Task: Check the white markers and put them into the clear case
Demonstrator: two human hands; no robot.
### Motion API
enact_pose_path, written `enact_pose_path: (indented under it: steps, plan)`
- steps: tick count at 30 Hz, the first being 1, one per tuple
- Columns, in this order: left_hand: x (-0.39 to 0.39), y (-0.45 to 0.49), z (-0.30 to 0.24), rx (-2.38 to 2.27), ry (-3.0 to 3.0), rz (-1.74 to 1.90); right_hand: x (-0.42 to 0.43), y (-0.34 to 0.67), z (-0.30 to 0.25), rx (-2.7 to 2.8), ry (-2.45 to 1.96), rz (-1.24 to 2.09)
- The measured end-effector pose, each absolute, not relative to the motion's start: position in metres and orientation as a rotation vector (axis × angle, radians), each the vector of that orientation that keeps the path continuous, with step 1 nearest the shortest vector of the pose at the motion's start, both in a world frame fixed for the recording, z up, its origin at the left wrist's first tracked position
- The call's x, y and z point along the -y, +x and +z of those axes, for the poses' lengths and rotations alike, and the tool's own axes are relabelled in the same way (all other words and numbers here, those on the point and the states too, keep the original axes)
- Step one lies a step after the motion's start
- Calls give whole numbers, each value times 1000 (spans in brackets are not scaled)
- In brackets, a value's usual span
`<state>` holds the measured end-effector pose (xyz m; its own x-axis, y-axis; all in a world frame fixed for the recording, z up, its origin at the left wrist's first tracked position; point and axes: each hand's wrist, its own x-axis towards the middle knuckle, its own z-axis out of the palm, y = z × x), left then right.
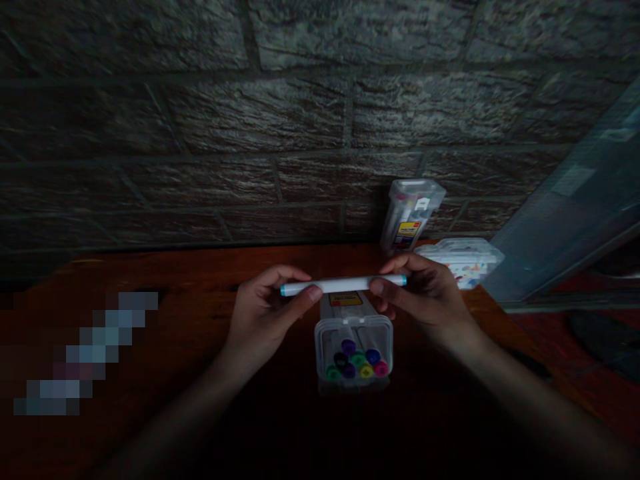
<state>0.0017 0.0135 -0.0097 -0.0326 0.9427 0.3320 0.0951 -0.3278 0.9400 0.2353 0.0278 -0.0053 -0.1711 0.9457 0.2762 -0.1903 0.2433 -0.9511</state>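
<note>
A white marker [345,285] with light-blue ends is held level between my two hands. My left hand [267,303] pinches its left part between thumb and fingers. At the other end, my right hand [425,293] grips it the same way, with the blue tip sticking out past the thumb. Just below the marker, a clear plastic marker case [354,327] lies on the wooden table, its open end facing me. Several colored marker ends [357,360] show inside it: green, purple, black, blue, yellow and pink. A yellow label on the case is partly covered by the marker.
Another clear case with markers [413,213] stands upright by the stone-block wall [300,120]. Right of it, partly behind my right hand, is a clear lidded box [473,263]. A blurred, pixelated patch covers part of the table [165,267] at left. A grey panel [565,193] rises at right.
</note>
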Motion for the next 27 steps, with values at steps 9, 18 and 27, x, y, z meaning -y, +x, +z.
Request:
enact_pose_path:
  steps: [9, 18, 27]
  plan:
    - [-18, -3, -20, -1002, 1334, 1450, -30, 238, -6, 1265, -748, 1286]
    - [-18, -4, -15, -908, 1236, 1465, -29, 238, 1, 1209, -788, 1286]
    - [-16, 0, -5, -846, 1110, 1505, -29, 239, 2, 1147, -810, 1319]
